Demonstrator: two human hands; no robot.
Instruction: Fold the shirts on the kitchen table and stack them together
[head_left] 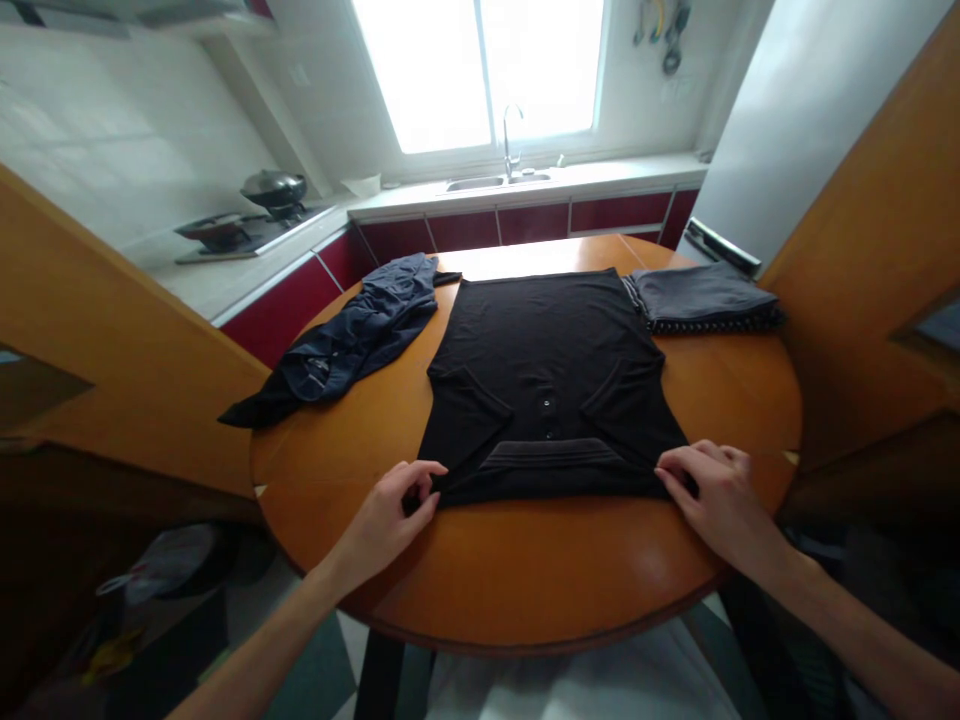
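The round wooden table [525, 580] spreads out on all sides of the black shirt [540, 340], which hides the middle of its top; the table's front rim is crossed by both forearms, themselves cut off by the frame. The shirt lies flat, collar end nearest the person, between the two hands and mostly beyond them. Left of the shirt, a navy garment [375, 315] lies bunched, its shape hard to make out and the pale mark on it too small to read. Right of the shirt's far end is a folded stack of clothes [705, 300]; its lower layers show only as patterned edges. At the shirt's near left corner, the left hand [397, 515] pinches the fabric between thumb and fingers; at the near right corner, the right hand [712, 490] does likewise, its fingertips partly hiding the cloth they grip. The collar [551, 454] runs along the shirt's near edge, with small buttons [547, 404] just beyond it.
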